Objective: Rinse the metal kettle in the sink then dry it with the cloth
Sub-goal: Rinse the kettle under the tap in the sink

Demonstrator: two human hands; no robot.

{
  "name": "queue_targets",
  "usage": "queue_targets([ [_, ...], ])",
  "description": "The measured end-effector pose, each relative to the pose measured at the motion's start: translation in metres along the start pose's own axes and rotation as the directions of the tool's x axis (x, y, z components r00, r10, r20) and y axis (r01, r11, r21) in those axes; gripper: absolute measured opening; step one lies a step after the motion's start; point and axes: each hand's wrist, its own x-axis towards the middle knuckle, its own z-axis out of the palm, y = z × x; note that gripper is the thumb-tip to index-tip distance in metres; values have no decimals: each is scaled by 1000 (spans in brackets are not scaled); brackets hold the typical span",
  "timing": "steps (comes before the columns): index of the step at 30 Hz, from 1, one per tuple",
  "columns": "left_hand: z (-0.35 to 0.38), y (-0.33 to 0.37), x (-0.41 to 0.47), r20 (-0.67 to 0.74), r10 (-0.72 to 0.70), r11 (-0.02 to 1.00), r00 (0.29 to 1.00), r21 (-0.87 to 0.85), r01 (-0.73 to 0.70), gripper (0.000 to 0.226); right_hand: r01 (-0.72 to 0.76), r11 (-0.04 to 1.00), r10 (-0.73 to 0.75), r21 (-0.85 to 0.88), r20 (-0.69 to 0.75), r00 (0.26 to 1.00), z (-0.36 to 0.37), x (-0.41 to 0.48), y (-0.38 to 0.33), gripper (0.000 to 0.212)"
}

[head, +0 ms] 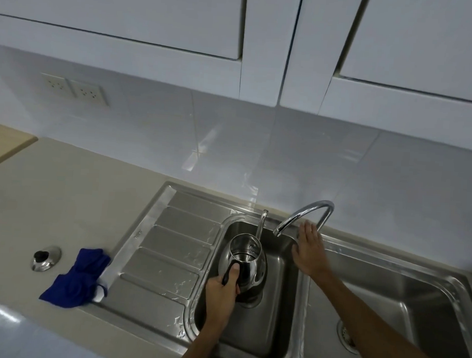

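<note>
The metal kettle (248, 264) stands lidless in the left sink basin (273, 326), its long thin spout pointing to the wall. My left hand (222, 289) grips its black handle, thumb on top. My right hand (309, 249) reaches toward the base of the curved chrome tap (304, 214), fingers spread flat, holding nothing; no water shows at the tap's outlet. The blue cloth (78, 278) lies crumpled on the counter left of the draining board. The kettle's lid (46, 258) rests on the counter beyond the cloth.
A ribbed, wet draining board (168, 254) lies left of the basin. A second basin (402, 316) with a drain strainer sits to the right. White wall tiles, two sockets (75, 88) and wall cabinets overhang behind. A wooden board (1, 144) is at far left.
</note>
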Motion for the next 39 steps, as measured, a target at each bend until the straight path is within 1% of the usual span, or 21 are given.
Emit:
queue_targets([
  [2,2,-2,4,8,-7,1000,1000,1,7,56,66,989,-59,-132,58,997,-3,0,5,76],
  [3,3,-3,5,12,-8,1000,1000,1,8,56,89,982,-76,-168,85,994,-4,1,6,76],
  [6,5,-5,10,29,-6,1000,1000,7,6,55,109,973,-81,-202,144,986,-7,6,8,79],
  [10,11,-7,16,44,-15,1000,999,2,15,57,140,973,-101,-186,203,974,-10,8,7,84],
  [15,22,-10,22,39,-38,999,999,-4,38,59,162,969,-123,-188,206,971,-11,13,9,88],
  [23,37,-11,29,85,-35,999,996,1,35,59,174,970,-122,-171,275,954,-15,37,14,87],
  [29,42,-9,33,80,-19,1000,997,10,18,61,203,968,-160,-145,265,951,-14,51,19,84],
  [39,46,-9,38,82,4,999,997,43,-8,62,222,966,-181,-134,264,947,-16,58,21,80],
])
